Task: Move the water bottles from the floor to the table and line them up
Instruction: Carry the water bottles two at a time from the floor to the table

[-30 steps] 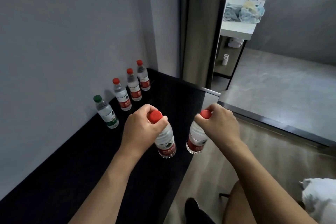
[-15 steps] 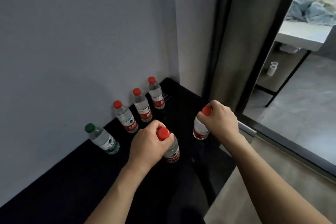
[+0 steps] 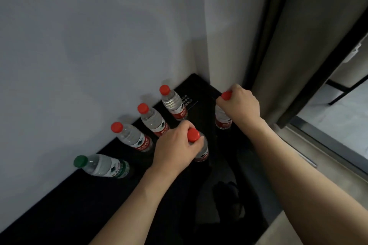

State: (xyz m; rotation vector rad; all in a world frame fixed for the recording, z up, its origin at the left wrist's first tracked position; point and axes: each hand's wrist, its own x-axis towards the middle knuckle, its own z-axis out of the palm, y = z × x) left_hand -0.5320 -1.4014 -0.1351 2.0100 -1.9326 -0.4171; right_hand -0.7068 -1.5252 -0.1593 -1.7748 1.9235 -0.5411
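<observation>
Along the wall on the black table (image 3: 83, 205) stands a row of bottles: a green-capped one (image 3: 103, 165) nearest, then three red-capped ones (image 3: 133, 138) (image 3: 154, 120) (image 3: 173, 103). My left hand (image 3: 175, 148) grips the neck of a red-capped bottle (image 3: 201, 150) just in front of the row. My right hand (image 3: 240, 105) grips another red-capped bottle (image 3: 222, 118) by its top, near the table's far right corner. Both held bottles are upright, low over the tabletop; whether their bases touch it I cannot tell.
A grey wall (image 3: 89, 36) runs along the table's left side and a wall corner (image 3: 223, 26) stands behind the far end. A dark door frame (image 3: 310, 65) and lighter floor (image 3: 338, 137) lie to the right. The table's right edge drops to the floor.
Both hands have carried their bottles forward over the table toward the row. The right hand's bottle has gone furthest, to the far corner, and the view has tilted toward the wall.
</observation>
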